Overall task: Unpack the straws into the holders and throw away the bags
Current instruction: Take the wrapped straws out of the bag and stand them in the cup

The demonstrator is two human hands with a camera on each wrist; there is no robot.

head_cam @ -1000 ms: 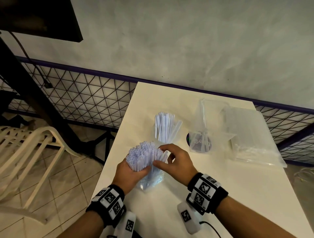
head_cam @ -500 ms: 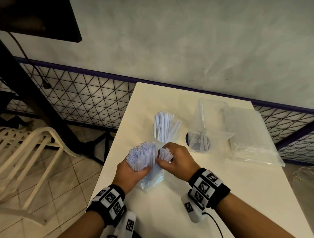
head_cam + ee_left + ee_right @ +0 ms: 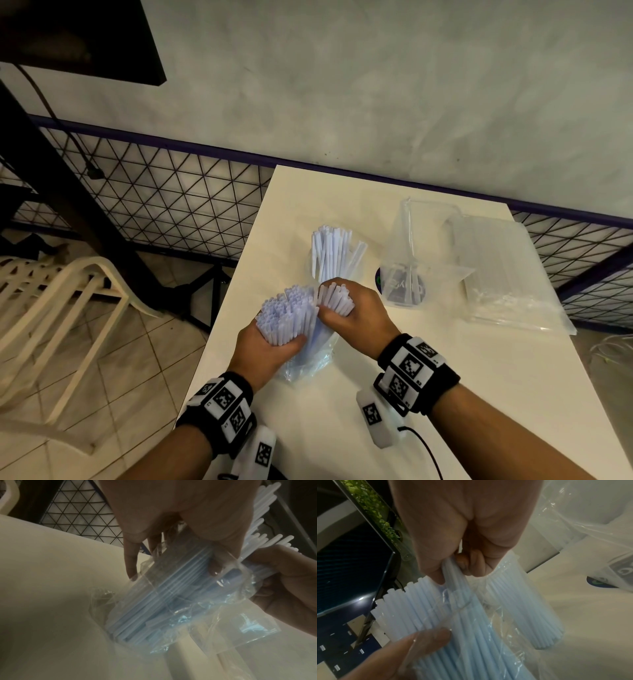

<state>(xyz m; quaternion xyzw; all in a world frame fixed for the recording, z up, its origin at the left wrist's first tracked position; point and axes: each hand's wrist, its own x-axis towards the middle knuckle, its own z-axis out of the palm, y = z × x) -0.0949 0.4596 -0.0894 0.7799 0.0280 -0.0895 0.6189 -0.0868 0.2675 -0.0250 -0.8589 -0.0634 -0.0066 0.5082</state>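
Our right hand (image 3: 346,310) clamps a tuft of straws (image 3: 337,296), long axis upright, beside the bagged bundle (image 3: 291,317) our left hand (image 3: 265,353) clasps, with the holder (image 3: 334,260) just beyond.

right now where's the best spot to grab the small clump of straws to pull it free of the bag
Probably the bare upper ends of the small clump, taken from above as the right hand does: they fan clear of the bag, which wraps only the lower half.

Left hand (image 3: 180,513) fills top centre, fingers and thumb curled round the bag (image 3: 171,595) of straws (image 3: 154,601) at mid-frame. Right hand (image 3: 288,582) grips straws at right edge. Bag bottom touches the table (image 3: 42,588).
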